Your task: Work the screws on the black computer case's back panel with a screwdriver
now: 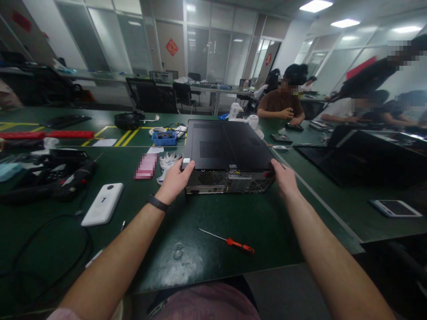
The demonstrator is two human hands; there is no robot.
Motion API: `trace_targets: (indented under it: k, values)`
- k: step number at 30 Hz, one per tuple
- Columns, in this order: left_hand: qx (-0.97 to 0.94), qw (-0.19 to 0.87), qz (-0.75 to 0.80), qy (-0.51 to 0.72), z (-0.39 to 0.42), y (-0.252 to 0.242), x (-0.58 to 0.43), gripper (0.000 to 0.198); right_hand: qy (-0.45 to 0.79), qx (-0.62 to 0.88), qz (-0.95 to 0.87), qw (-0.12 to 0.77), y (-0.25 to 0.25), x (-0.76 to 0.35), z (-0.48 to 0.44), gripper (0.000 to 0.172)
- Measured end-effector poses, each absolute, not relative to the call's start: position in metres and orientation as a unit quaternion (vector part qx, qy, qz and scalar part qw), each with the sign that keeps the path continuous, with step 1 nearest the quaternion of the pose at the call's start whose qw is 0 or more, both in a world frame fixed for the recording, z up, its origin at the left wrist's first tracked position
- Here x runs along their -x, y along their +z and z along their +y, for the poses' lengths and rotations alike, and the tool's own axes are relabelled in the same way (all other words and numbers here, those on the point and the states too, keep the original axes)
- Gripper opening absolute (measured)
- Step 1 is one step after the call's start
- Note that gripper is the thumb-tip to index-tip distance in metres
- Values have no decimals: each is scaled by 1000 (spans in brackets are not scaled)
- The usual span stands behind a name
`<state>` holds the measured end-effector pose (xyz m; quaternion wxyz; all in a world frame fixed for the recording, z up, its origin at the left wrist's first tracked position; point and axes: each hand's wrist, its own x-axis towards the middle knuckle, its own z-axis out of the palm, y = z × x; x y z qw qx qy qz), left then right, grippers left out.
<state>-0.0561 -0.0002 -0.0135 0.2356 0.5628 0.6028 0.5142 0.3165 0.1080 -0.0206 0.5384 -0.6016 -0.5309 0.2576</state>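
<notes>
A black desktop computer case (220,146) lies on its side on the green table, its back panel with vents and ports facing me. My left hand (176,178) grips its near left corner, thumb on top. At the near right corner my right hand (283,175) is closed on the case, the fingers partly hidden along its side. Between my forearms a screwdriver (238,244) with an orange handle lies on the table, its tip pointing left. Beside my left hand is a grey-white work glove (167,164).
A blue tray (164,138) of small parts stands behind the glove. Left are a white device marked 1 (103,204), a black tool bag (53,178) and cables. On the right lie a phone (396,208) and a large black panel (360,155). A person (278,104) sits across the table.
</notes>
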Motion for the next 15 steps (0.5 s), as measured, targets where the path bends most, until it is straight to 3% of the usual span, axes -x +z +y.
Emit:
trace_targets:
  k: [15]
  values:
    - [-543, 228, 624, 514, 6, -22, 53, 47, 330, 579, -463, 584, -22, -315, 108, 37]
